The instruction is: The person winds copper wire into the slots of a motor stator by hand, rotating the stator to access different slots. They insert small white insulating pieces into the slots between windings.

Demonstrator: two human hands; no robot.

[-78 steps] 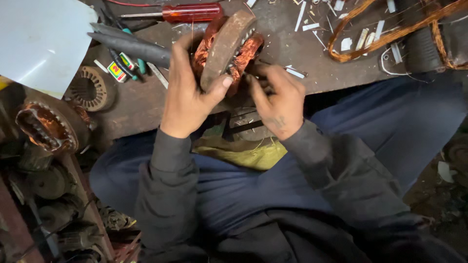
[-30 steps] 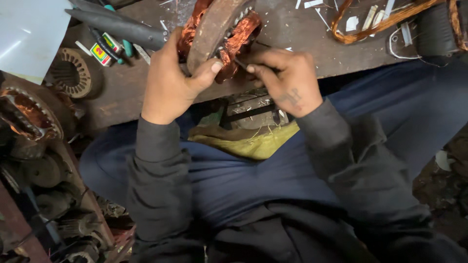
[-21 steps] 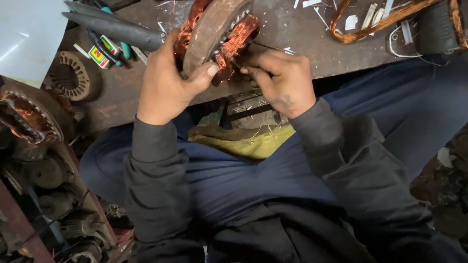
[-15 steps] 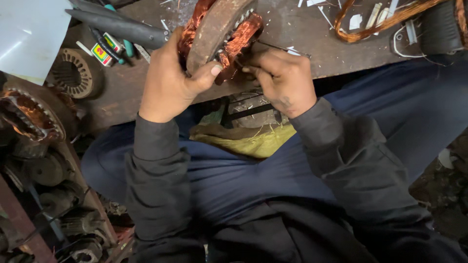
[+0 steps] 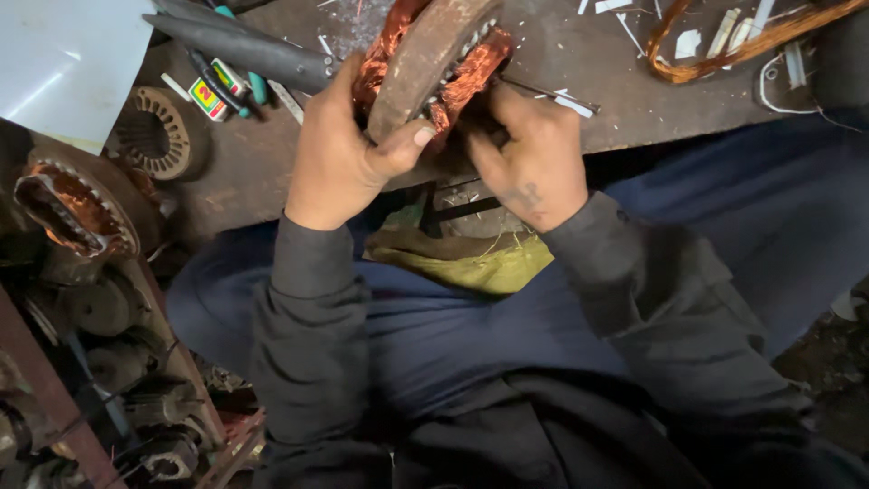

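Motor stator (image 5: pixel 433 63) stands on edge at the workbench's (image 5: pixel 634 81) near lip, ring tilted up-right, left hand (image 5: pixel 348 149) clamped round its rim, right hand (image 5: pixel 529 154) just beside, closed on a thin rod (image 5: pixel 548 93) against the copper windings (image 5: pixel 471 72).

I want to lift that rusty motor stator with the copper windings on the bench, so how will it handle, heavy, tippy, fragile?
The stator is probably heavy for its size: a thick iron ring. It may roll or tip, since it stands on edge, steadied by the left hand. Its copper windings look exposed, so likely easy to damage.
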